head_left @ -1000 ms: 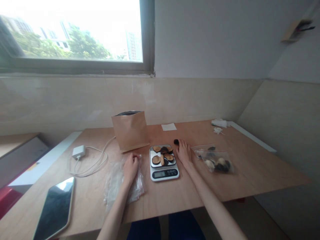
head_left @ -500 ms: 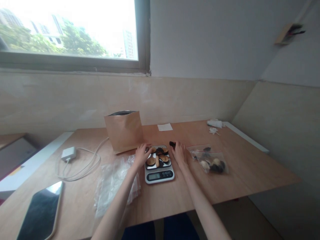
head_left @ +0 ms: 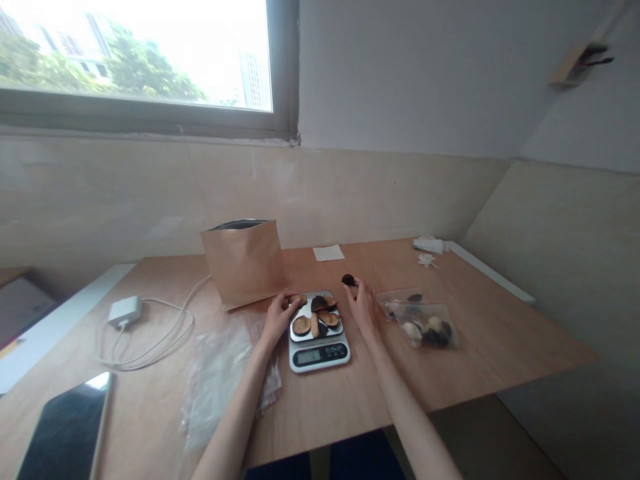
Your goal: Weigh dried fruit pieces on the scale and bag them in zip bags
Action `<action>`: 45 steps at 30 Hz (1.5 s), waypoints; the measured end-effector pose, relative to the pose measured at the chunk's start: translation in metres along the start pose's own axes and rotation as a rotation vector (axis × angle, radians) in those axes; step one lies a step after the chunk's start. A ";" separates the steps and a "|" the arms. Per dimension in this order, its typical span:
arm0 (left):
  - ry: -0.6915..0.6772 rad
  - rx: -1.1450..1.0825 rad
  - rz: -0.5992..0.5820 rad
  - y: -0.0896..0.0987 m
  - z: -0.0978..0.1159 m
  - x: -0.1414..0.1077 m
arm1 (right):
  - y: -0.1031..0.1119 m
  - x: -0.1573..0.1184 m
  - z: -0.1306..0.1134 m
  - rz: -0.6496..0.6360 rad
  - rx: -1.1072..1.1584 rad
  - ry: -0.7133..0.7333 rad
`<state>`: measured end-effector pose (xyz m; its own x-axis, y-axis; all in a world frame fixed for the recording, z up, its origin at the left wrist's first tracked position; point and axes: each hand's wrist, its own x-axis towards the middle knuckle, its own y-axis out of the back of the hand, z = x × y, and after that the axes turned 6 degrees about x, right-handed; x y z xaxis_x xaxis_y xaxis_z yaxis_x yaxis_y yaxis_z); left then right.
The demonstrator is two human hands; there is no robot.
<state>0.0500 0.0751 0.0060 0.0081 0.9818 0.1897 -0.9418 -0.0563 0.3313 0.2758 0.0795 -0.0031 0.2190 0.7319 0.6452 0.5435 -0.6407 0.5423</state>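
A dark slice point(head_left: 348, 280) is pinched by the right hand point(head_left: 363, 307); a brown slice point(head_left: 301, 299), at the scale point(head_left: 320, 355), by the left hand point(head_left: 278, 318).

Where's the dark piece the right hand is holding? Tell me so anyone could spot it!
On the wooden table, find the white scale. Just to its right is the right hand, holding a small dark piece. Unlike the slices lying on the scale, this one is held out past the scale's edge.

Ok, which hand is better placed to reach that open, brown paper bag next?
Probably the left hand: it's nearer the bag. The right hand is farther, holding a dark, rounded piece.
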 end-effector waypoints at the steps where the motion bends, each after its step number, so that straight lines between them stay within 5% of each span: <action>1: 0.009 -0.028 0.014 0.000 -0.001 0.000 | 0.000 0.000 0.002 0.021 0.061 -0.028; 6: 0.021 -0.105 0.135 0.002 0.002 -0.002 | 0.002 0.003 0.010 0.057 0.424 -0.261; 14: -0.051 -0.126 0.265 0.006 0.009 -0.009 | 0.006 0.005 0.013 0.120 0.577 -0.405; 24: -0.232 0.039 0.363 0.008 0.007 -0.011 | 0.010 0.003 0.006 0.173 0.634 -0.422; 29: -0.226 0.049 0.408 0.010 0.009 -0.011 | 0.016 -0.003 -0.022 0.148 0.651 -0.319; 32: -0.212 0.037 0.412 0.010 0.008 -0.011 | 0.023 -0.007 -0.056 0.038 0.689 -0.173; 38: -0.206 0.006 0.426 0.008 0.009 -0.011 | 0.023 0.001 -0.118 -0.532 0.668 0.089; 45: -0.208 -0.014 0.486 0.008 0.008 -0.011 | 0.001 0.008 -0.126 -0.637 0.306 0.223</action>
<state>0.0448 0.0624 0.0145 -0.3655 0.7860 0.4987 -0.8578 -0.4924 0.1474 0.1759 0.0555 0.0700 -0.3666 0.8550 0.3668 0.7186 0.0097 0.6954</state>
